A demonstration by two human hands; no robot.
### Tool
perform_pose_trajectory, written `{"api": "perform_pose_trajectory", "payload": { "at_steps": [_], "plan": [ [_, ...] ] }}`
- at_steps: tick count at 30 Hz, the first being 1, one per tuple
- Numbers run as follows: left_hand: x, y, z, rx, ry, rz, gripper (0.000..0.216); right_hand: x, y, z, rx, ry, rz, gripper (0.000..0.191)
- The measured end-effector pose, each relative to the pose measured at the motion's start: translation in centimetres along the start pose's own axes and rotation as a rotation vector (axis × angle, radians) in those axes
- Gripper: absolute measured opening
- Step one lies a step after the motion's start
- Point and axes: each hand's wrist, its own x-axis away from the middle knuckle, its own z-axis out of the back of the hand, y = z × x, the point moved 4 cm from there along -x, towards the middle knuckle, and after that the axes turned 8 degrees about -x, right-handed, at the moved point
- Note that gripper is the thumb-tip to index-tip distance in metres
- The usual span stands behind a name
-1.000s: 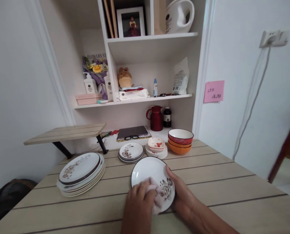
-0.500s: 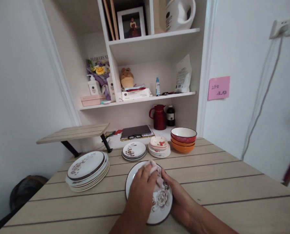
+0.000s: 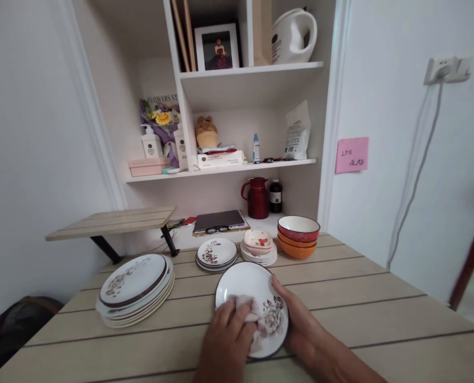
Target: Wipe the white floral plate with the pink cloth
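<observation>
A white plate (image 3: pixel 244 279) with a dark rim and a brown flower print is gripped at its right edge by the right hand (image 3: pixel 296 319), with the thumb laid over the rim and the other fingers mostly hidden. A pale cloth (image 3: pixel 244 304) is pressed onto the plate's face by the left hand (image 3: pixel 227 331), whose fingers are bent and half closed over it. Whether the desk (image 3: pixel 364 314) is touched by the plate cannot be told.

To the left of the hands, a stack of large plates (image 3: pixel 135 279) is set down. Just beyond the held plate, smaller flowered plates (image 3: pixel 216 251) are piled, with small dishes (image 3: pixel 258 242) stacked beside them. Farther right, nested bowls (image 3: pixel 298 230) are placed. Beyond these, a red jug (image 3: pixel 257 199) and a dark bottle (image 3: pixel 275 197) are seen side by side.
</observation>
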Motion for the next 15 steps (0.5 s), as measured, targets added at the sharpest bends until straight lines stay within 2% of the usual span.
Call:
{"api": "perform_pose_trajectory", "payload": {
  "at_steps": [5,9,12,15],
  "plan": [
    [0.3,-1.8,0.3,-0.046,-0.018,0.249,0.022,0.7,1.4,0.0,0.119,0.083,-0.008,0.062],
    [0.8,-2.2,0.4,0.026,-0.134,0.391,0.031,1.3,3.0,-0.8,0.147,0.014,-0.021,0.056],
    [1.1,-1.5,-0.5,0.116,-0.261,0.373,0.051,1.3,3.5,-1.1,0.141,-0.025,-0.029,0.053],
    [1.4,-0.4,-1.5,0.229,-0.336,0.262,0.072,1.2,3.3,-0.9,0.13,0.0,-0.008,0.051]
  ]
}}
